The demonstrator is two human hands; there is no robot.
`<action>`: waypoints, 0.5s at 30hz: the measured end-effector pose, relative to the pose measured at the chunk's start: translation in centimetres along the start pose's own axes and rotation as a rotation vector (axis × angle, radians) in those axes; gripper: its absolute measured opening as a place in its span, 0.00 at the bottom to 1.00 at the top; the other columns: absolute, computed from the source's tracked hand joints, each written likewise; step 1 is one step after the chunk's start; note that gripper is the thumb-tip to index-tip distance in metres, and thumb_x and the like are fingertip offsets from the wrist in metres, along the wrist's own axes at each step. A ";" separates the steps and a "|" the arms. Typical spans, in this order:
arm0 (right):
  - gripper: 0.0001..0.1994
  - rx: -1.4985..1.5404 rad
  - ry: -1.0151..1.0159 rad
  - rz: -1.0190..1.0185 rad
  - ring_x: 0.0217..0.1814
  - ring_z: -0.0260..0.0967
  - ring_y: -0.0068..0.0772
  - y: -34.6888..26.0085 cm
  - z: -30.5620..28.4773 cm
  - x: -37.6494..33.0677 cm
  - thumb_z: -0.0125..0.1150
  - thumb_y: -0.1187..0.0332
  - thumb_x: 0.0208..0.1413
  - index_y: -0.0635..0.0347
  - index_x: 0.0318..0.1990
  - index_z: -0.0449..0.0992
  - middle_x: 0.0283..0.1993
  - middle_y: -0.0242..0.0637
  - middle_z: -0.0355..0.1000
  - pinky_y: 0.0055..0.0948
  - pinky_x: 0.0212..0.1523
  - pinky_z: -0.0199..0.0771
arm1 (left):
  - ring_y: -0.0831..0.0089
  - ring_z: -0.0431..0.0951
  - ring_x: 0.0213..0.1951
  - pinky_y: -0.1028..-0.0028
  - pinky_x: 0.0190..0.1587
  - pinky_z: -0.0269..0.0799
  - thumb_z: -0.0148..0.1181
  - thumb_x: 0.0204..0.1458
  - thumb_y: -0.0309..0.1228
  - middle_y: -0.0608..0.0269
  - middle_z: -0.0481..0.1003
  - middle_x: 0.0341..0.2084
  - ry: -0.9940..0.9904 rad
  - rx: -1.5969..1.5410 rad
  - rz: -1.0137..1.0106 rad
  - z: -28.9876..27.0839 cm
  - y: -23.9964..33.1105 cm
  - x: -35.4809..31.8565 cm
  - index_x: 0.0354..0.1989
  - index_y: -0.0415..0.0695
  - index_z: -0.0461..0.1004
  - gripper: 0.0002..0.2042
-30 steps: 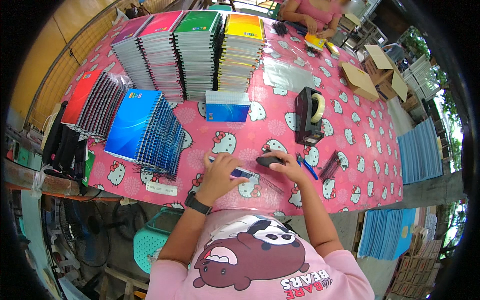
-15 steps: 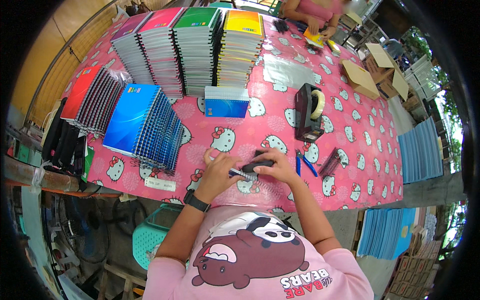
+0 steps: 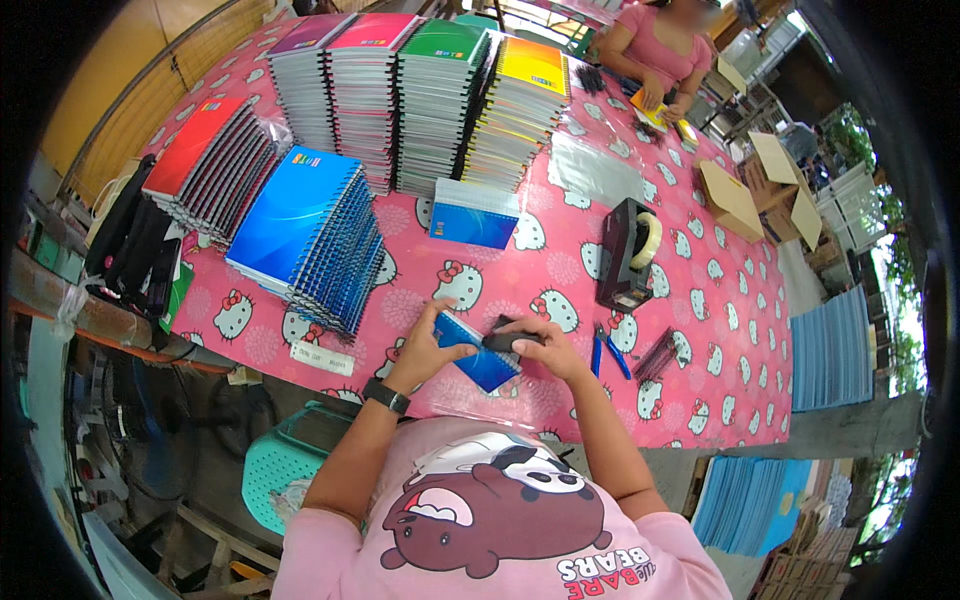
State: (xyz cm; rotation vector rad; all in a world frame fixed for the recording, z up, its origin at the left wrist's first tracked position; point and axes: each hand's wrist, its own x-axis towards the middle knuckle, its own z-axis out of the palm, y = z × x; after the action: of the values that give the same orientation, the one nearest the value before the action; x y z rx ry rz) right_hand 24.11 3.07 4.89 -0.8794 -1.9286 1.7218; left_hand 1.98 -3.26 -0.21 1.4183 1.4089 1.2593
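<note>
A small blue spiral notebook (image 3: 477,357) lies tilted in front of me at the table's near side, its blue cover facing up. My left hand (image 3: 436,350) grips its left end, the thumb resting on the cover. Closed round a small black object (image 3: 508,333), my right hand (image 3: 547,347) presses at the notebook's right end; its exact kind cannot be made out. A second blue notebook (image 3: 474,225) sits farther off, beyond my hands. Just right of my right hand are blue-handled pliers (image 3: 611,352) and a bundle of dark spiral wires (image 3: 656,355).
A black tape dispenser (image 3: 622,255) stands to the right. Stacks of blue (image 3: 300,230), red (image 3: 205,165), green (image 3: 440,100) and yellow notebooks (image 3: 520,105) fill the left and back. Clear plastic sheets (image 3: 597,168) lie mid-table. A person (image 3: 660,60) handles yellow notebooks at the far side.
The notebook between my hands has turned from nearly edge-on to showing its blue cover. My left hand now rests with its thumb on that cover. The whole view has shifted slightly.
</note>
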 end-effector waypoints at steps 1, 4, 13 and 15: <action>0.25 -0.053 0.064 0.055 0.53 0.63 0.34 -0.1 -0.3 0.1 0.62 0.52 0.40 0.62 0.43 0.76 0.45 0.40 0.71 0.31 0.55 0.58 | 0.69 0.67 0.46 0.71 0.49 0.63 0.72 0.32 0.32 0.60 0.66 0.43 0.014 -0.004 0.001 0.0 -0.1 0.1 0.54 0.44 0.60 0.36; 0.31 0.067 0.037 0.014 0.52 0.64 0.36 0.3 -0.8 -0.4 0.60 0.43 0.39 0.63 0.42 0.76 0.46 0.41 0.70 0.32 0.55 0.58 | 0.73 0.67 0.39 0.74 0.43 0.64 0.71 0.34 0.31 0.64 0.66 0.35 -0.141 -0.149 -0.182 -0.2 -0.3 0.0 0.45 0.43 0.63 0.28; 0.30 0.130 -0.036 -0.044 0.53 0.64 0.36 0.5 -0.1 -1.0 0.63 0.46 0.38 0.62 0.43 0.76 0.47 0.42 0.70 0.32 0.56 0.58 | 0.77 0.66 0.31 0.75 0.36 0.64 0.72 0.34 0.31 0.67 0.65 0.27 -0.122 -0.191 -0.038 0.1 -1.4 -0.6 0.35 0.44 0.62 0.23; 0.26 -0.052 0.071 0.103 0.60 0.58 0.41 0.0 0.1 -0.6 0.65 0.51 0.37 0.59 0.43 0.76 0.49 0.43 0.70 0.37 0.60 0.52 | 0.76 0.67 0.32 0.74 0.35 0.65 0.73 0.34 0.33 0.66 0.66 0.27 -0.117 -0.107 -0.028 0.3 -1.4 -0.5 0.35 0.44 0.62 0.24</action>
State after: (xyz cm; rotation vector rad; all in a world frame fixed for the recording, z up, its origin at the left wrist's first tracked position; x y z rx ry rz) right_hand 24.48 2.61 4.93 -1.0616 -1.9198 1.6798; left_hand 1.95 -3.59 -1.71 1.3722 1.2602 1.1964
